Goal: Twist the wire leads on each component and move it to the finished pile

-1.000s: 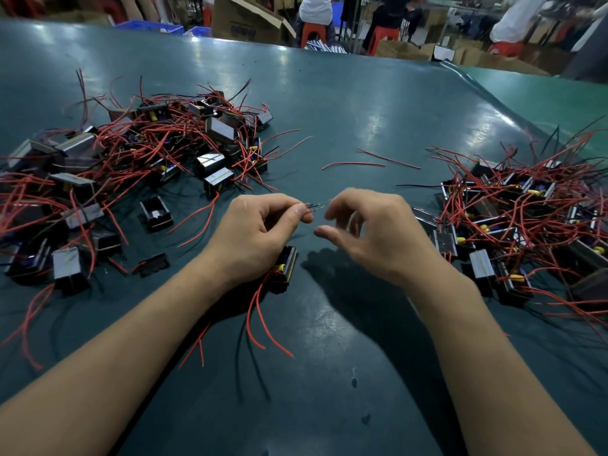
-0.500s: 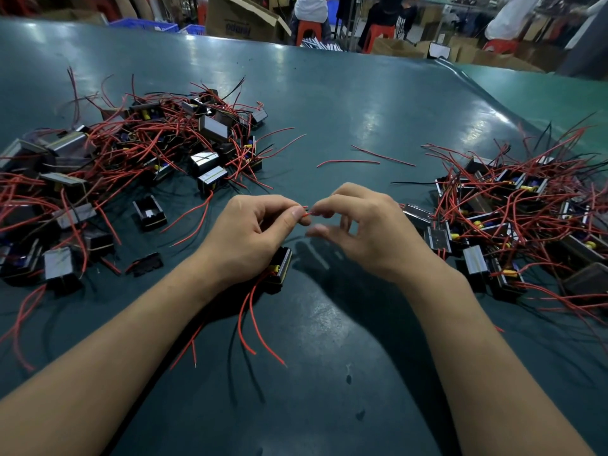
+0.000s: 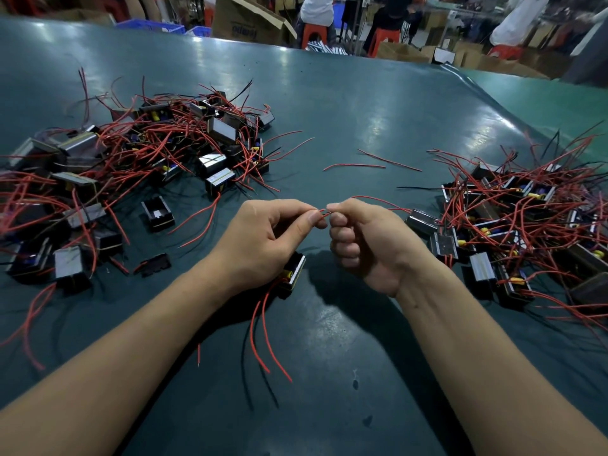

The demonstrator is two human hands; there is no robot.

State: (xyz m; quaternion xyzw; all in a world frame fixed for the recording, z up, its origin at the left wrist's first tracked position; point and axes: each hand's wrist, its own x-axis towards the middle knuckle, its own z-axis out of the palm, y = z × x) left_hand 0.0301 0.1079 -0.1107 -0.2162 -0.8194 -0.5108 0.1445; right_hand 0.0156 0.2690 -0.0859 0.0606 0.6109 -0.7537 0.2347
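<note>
Head view, looking down on green desk. Component tucked under heel of left hand, mostly hidden; only one silver-and-black end with a yellow spot visible, long axis tilted, upper end leaning away toward right hand. Red wire leads trailing from component toward the body, with thin black ones alongside, hard to trace against shadow. One red lead end pinched between left thumb and forefinger; same short stretch pinched by right thumb and forefinger, remaining right fingers curled into palm. Bare wire tip not discernible between fingertips. Both forearms angled inward, knuckles nearly meeting. Left pile of components well beyond and outboard of left hand; right pile just outboard of right hand, cut off at frame edge. Two loose red wires beyond both hands.
</note>
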